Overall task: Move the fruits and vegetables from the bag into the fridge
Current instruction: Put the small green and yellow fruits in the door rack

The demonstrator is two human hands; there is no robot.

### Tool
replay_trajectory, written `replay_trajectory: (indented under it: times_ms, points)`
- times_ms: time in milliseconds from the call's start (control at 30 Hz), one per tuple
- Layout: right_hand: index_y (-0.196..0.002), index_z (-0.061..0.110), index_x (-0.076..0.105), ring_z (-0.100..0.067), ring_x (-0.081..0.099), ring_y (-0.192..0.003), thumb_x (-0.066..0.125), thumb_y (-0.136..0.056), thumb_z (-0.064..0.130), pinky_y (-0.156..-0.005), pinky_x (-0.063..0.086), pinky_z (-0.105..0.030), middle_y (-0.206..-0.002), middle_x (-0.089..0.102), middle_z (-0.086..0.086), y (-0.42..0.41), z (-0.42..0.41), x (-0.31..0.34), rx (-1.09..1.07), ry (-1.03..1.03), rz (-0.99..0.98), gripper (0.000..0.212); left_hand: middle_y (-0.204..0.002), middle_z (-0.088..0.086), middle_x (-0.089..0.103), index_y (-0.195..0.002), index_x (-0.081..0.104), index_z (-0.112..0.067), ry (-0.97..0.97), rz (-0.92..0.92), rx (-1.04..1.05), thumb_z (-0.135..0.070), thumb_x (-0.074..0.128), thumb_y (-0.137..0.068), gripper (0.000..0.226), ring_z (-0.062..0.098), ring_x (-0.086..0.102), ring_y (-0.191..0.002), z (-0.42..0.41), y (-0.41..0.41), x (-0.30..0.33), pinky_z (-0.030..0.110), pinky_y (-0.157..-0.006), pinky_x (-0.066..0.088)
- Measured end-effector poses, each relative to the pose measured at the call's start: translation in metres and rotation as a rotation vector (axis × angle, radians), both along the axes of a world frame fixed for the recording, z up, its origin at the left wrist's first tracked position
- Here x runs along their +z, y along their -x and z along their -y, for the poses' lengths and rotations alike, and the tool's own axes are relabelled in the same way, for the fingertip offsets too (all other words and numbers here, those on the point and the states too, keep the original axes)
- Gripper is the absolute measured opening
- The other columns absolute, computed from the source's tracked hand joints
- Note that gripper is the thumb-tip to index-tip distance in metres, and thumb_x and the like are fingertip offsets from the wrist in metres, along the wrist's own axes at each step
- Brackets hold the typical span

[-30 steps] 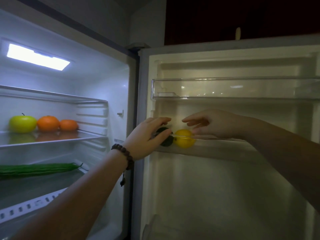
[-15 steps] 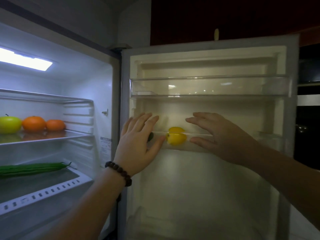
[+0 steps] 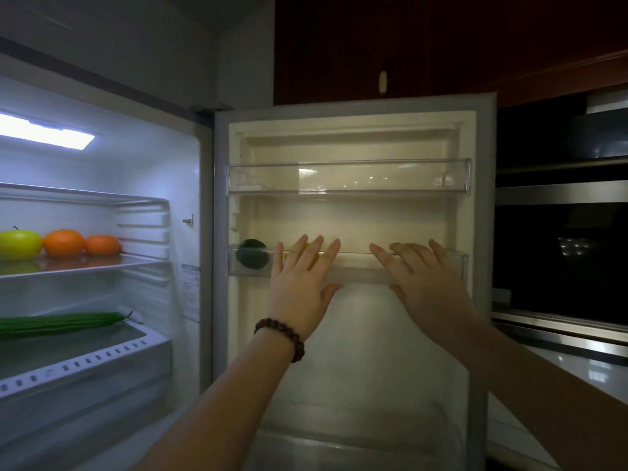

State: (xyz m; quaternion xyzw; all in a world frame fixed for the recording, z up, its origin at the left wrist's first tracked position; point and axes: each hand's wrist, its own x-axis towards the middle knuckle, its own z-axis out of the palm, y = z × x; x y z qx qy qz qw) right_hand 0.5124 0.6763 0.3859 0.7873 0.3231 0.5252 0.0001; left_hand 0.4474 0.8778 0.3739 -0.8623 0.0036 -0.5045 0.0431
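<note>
The fridge stands open, its door (image 3: 353, 351) swung out in front of me. In the door's middle bin (image 3: 360, 266) sit a dark green avocado (image 3: 251, 256) at the left and a yellow fruit (image 3: 306, 249), mostly hidden behind my left hand (image 3: 300, 287). My left hand, with a bead bracelet at the wrist, is held flat with straight fingers in front of the bin. My right hand (image 3: 421, 283) is also spread flat before the bin's right half. Neither hand holds anything. Inside, a green apple (image 3: 18, 244) and two oranges (image 3: 64, 242) lie on a glass shelf. The bag is out of view.
A long green cucumber (image 3: 61, 322) lies on the lower shelf above the crisper drawer (image 3: 85, 368). The door's top bin (image 3: 350, 176) holds nothing. A dark built-in oven (image 3: 560, 260) stands to the right, with a pale counter (image 3: 577, 365) beneath it.
Both hands have let go of the avocado and the yellow fruit and pulled back from the bin, fingers now spread flat. The view has shifted right, and the avocado is now uncovered.
</note>
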Motion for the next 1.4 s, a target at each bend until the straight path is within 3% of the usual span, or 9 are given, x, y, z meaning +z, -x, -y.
replay_trajectory:
  times_ms: [167,300,400,467,600,833,1000,1267,1400]
  points:
    - [-0.137,0.024,0.038,-0.031,0.057,-0.109,0.074,-0.072,0.016,-0.104,0.034,-0.053,-0.119,0.06,-0.008,-0.01,-0.001,0.0,0.0,0.0,-0.023,0.075,-0.153,-0.001,0.029,-0.148,0.02,-0.033,0.014,-0.01,0.025,-0.052,0.043,-0.092,0.063,0.022,0.015,-0.144,0.004,-0.006,0.0,0.048,-0.116,-0.007]
    - [-0.139,0.024,0.039,-0.031,0.053,-0.12,0.075,-0.072,0.017,-0.108,0.029,-0.054,-0.128,0.058,-0.009,-0.009,-0.001,0.001,-0.015,0.012,-0.064,0.076,-0.158,-0.003,0.014,-0.149,0.008,-0.035,0.005,-0.051,0.051,-0.06,0.034,-0.092,0.068,0.021,0.0,-0.146,0.004,-0.006,-0.001,0.047,-0.115,-0.011]
    - [-0.148,0.029,0.02,-0.03,0.021,-0.143,0.064,-0.085,0.027,-0.115,0.007,-0.05,-0.154,0.028,-0.007,-0.001,0.005,0.003,-0.006,0.049,-0.131,0.076,-0.159,-0.003,0.004,-0.149,0.001,-0.033,0.026,-0.098,0.058,-0.064,0.028,-0.091,0.071,0.021,-0.01,-0.145,0.008,-0.004,0.001,0.047,-0.115,-0.012]
    - [-0.149,0.033,0.004,-0.025,-0.002,-0.147,0.053,-0.091,0.035,-0.116,-0.004,-0.048,-0.159,0.005,-0.002,0.006,0.016,0.002,0.004,0.044,-0.17,0.075,-0.159,-0.002,-0.001,-0.149,-0.002,-0.032,0.045,-0.122,0.05,-0.065,0.024,-0.091,0.073,0.02,-0.013,-0.145,0.015,-0.001,0.002,0.047,-0.116,-0.01]
    - [-0.149,0.031,0.003,-0.024,-0.002,-0.147,0.049,-0.091,0.042,-0.116,-0.002,-0.047,-0.159,0.004,-0.004,0.026,0.06,-0.007,-0.023,-0.004,-0.188,0.075,-0.159,0.0,0.004,-0.15,0.0,-0.031,0.026,-0.093,-0.043,-0.059,0.026,-0.093,0.069,0.019,-0.008,-0.146,0.053,0.001,-0.003,0.044,-0.117,-0.007]
    - [-0.148,0.03,0.013,-0.025,0.002,-0.146,0.04,-0.093,0.048,-0.118,0.006,-0.051,-0.158,0.011,-0.004,0.064,0.202,-0.04,-0.242,-0.044,-0.258,0.064,-0.157,0.007,0.019,-0.15,0.014,-0.022,-0.041,-0.104,-0.275,-0.057,0.016,-0.091,0.068,0.025,0.007,-0.146,0.195,-0.003,-0.027,0.049,-0.118,0.008]
    - [-0.148,0.03,0.014,-0.023,-0.001,-0.146,0.019,-0.092,0.056,-0.116,0.0,-0.046,-0.158,0.011,-0.003,0.109,0.323,-0.069,-0.459,-0.08,-0.322,0.062,-0.158,0.003,0.012,-0.151,0.008,-0.025,-0.006,-0.21,-0.462,-0.061,0.006,-0.086,0.074,0.022,0.003,-0.146,0.323,0.006,-0.059,0.043,-0.119,0.001]
    - [-0.15,0.031,0.0,-0.02,-0.017,-0.144,0.024,-0.096,0.053,-0.117,-0.007,-0.044,-0.159,-0.009,0.0,0.212,0.506,-0.122,-0.769,-0.231,-0.53,0.062,-0.159,0.004,0.007,-0.15,0.007,-0.024,-0.008,-0.334,-0.787,-0.063,0.014,-0.09,0.072,0.022,0.0,-0.146,0.533,0.049,-0.122,0.043,-0.118,-0.004]
    - [-0.149,0.031,0.008,-0.02,-0.012,-0.145,0.028,-0.095,0.052,-0.118,-0.002,-0.048,-0.159,-0.003,-0.001,0.262,0.578,-0.152,-0.892,-0.352,-0.52,0.061,-0.159,0.002,0.0,-0.151,0.0,-0.026,-0.057,-0.424,-0.891,-0.061,0.017,-0.091,0.071,0.02,-0.007,-0.146,0.618,0.078,-0.146,0.044,-0.118,-0.005]
